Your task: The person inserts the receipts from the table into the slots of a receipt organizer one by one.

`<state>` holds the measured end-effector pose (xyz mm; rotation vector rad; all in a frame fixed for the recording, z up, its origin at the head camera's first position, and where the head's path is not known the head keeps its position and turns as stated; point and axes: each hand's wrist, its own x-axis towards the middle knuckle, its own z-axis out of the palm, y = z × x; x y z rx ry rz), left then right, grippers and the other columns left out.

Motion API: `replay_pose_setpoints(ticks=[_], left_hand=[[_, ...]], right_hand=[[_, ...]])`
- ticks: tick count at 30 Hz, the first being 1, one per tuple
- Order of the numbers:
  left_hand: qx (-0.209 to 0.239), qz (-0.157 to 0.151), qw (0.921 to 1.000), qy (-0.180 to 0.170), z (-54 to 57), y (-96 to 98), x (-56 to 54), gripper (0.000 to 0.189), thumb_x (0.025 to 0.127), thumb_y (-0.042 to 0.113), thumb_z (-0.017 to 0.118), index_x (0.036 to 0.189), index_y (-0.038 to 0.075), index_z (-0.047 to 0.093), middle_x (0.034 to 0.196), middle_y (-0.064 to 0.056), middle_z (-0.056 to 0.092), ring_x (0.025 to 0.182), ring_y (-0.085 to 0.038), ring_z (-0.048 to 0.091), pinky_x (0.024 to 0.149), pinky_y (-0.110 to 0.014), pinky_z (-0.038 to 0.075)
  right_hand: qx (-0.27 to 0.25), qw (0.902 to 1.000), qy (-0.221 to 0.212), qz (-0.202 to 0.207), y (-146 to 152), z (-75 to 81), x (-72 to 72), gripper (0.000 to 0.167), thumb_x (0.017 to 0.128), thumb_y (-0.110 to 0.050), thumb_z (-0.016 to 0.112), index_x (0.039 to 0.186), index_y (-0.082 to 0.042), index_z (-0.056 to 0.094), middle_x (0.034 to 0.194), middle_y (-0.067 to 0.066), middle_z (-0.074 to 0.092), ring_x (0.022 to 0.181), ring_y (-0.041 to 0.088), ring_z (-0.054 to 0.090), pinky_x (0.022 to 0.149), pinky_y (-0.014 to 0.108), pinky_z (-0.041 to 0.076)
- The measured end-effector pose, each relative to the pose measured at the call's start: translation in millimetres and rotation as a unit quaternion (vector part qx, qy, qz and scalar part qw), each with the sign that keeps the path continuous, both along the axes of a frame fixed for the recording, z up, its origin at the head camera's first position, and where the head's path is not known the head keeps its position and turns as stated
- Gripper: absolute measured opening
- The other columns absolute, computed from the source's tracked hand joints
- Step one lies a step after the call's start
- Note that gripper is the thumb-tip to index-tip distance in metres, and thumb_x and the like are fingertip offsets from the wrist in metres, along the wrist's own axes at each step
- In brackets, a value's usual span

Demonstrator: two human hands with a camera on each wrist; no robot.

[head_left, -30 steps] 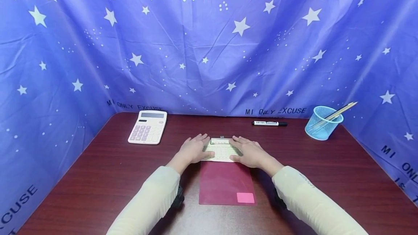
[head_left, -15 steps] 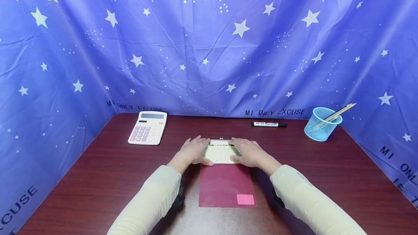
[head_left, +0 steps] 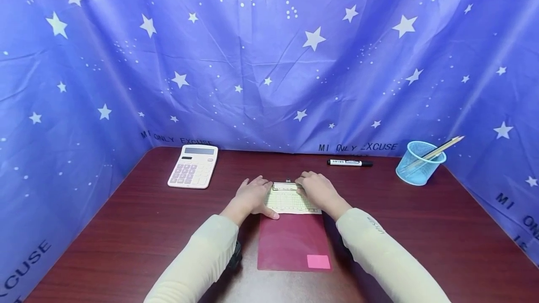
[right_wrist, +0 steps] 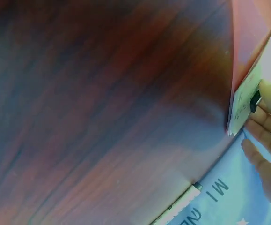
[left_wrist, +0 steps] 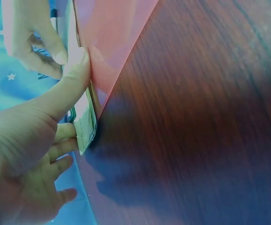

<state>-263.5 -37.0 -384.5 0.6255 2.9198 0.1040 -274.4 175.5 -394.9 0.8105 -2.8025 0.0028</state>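
Observation:
A dark red clipboard (head_left: 290, 240) lies flat, a pink rectangle (head_left: 318, 262) at its near right corner. Across its far end is a thin stack of pale yellow printed forms (head_left: 288, 202), under a metal clip (head_left: 286, 186). My left hand (head_left: 251, 196) holds the stack's left side, thumb along its near edge and fingers toward the far side. At the right end of the clip, my right hand (head_left: 319, 190) pinches with curled fingers. The right wrist view shows its thumb beside the clip's dark end (right_wrist: 255, 101). My right hand hides part of the stack's right side.
On the dark wooden table (head_left: 147, 247) a white calculator (head_left: 193, 166) sits back left. A black-and-white marker (head_left: 349, 162) lies near the back edge, and a blue mesh pen cup (head_left: 420, 163) with pencils stands back right. A blue star-printed curtain (head_left: 252, 60) surrounds the table.
My right hand has curled its fingers and drawn up to the clip, uncovering the stack's near right corner. My left thumb has slid to the stack's near edge.

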Motion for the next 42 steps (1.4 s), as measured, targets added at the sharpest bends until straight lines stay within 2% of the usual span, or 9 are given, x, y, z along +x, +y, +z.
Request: replay_pose_setpoints(ticks=[4, 8, 11, 22, 27, 31, 36, 42], left_hand=[[-0.004, 0.000, 1.0000, 0.003, 0.9, 3.1, 2.0, 0.100, 0.074, 0.059, 0.085, 0.151, 0.006, 0.048, 0.153, -0.007, 0.049, 0.149, -0.024, 0.031, 0.119, -0.050, 0.026], [-0.011, -0.001, 0.9999, 0.008, 1.9, 5.0, 2.8, 0.100, 0.074, 0.059, 0.085, 0.150, 0.007, 0.048, 0.152, -0.007, 0.049, 0.149, -0.023, 0.032, 0.119, -0.049, 0.027], [-0.012, -0.002, 0.9999, 0.007, 2.0, 6.3, 3.4, 0.100, 0.073, 0.060, 0.085, 0.150, 0.007, 0.048, 0.152, -0.007, 0.050, 0.149, -0.023, 0.033, 0.119, -0.049, 0.027], [-0.031, 0.000, 0.9995, 0.011, 4.4, 8.4, 4.3, 0.100, 0.074, 0.062, 0.082, 0.151, 0.007, 0.048, 0.154, -0.006, 0.048, 0.149, -0.023, 0.032, 0.120, -0.048, 0.026], [-0.035, 0.000, 0.9994, 0.003, 5.5, 7.5, 3.5, 0.102, 0.075, 0.063, 0.082, 0.152, 0.007, 0.046, 0.155, -0.005, 0.047, 0.149, -0.022, 0.033, 0.120, -0.048, 0.026], [-0.021, -0.005, 0.9997, -0.007, 4.0, 4.5, 0.3, 0.103, 0.074, 0.061, 0.084, 0.153, 0.006, 0.045, 0.154, -0.007, 0.048, 0.147, -0.022, 0.035, 0.120, -0.048, 0.025], [-0.003, -0.004, 0.9998, -0.019, 4.2, 1.0, -2.7, 0.105, 0.074, 0.058, 0.086, 0.154, 0.006, 0.042, 0.154, -0.006, 0.048, 0.146, -0.021, 0.036, 0.120, -0.047, 0.024], [-0.023, -0.009, 0.9997, -0.009, 7.5, 1.8, -5.1, 0.103, 0.072, 0.061, 0.085, 0.153, 0.010, 0.046, 0.150, -0.004, 0.053, 0.144, -0.020, 0.041, 0.120, -0.046, 0.026]], right_hand=[[0.034, 0.9987, 0.030, 0.022, 1.2, -1.6, -2.6, 0.015, 0.095, -0.017, 0.072, 0.101, -0.003, 0.075, 0.096, 0.011, 0.068, 0.095, 0.031, 0.065, 0.088, 0.046, 0.053], [0.046, 0.9980, 0.030, 0.031, 1.8, 1.1, -5.5, 0.015, 0.093, -0.021, 0.075, 0.093, -0.006, 0.075, 0.094, 0.011, 0.069, 0.093, 0.030, 0.066, 0.087, 0.044, 0.054], [0.033, 0.9988, 0.020, 0.030, 2.5, 3.1, -6.3, 0.018, 0.091, -0.026, 0.078, 0.088, -0.008, 0.075, 0.092, 0.009, 0.070, 0.089, 0.029, 0.067, 0.082, 0.044, 0.056], [0.066, 0.9923, 0.081, 0.066, 3.4, -1.5, -9.1, 0.023, 0.093, -0.026, 0.074, 0.087, -0.004, 0.072, 0.091, 0.011, 0.068, 0.087, 0.028, 0.064, 0.082, 0.041, 0.055], [0.065, 0.9940, 0.065, 0.059, 1.2, 0.0, -10.7, 0.022, 0.095, -0.024, 0.072, 0.088, -0.003, 0.072, 0.093, 0.012, 0.067, 0.086, 0.029, 0.063, 0.078, 0.043, 0.056], [0.067, 0.9958, 0.043, 0.046, -1.3, 1.5, -11.4, 0.022, 0.096, -0.024, 0.071, 0.092, -0.003, 0.074, 0.101, 0.016, 0.070, 0.091, 0.031, 0.065, 0.079, 0.044, 0.056], [0.070, 0.9957, 0.040, 0.046, -2.6, 0.5, -12.6, 0.021, 0.096, -0.024, 0.071, 0.091, -0.003, 0.074, 0.098, 0.015, 0.070, 0.088, 0.031, 0.067, 0.079, 0.043, 0.056], [0.063, 0.9964, 0.031, 0.048, -1.9, 0.2, -13.4, 0.022, 0.097, -0.024, 0.070, 0.093, -0.003, 0.075, 0.100, 0.016, 0.071, 0.090, 0.032, 0.069, 0.083, 0.045, 0.056]])
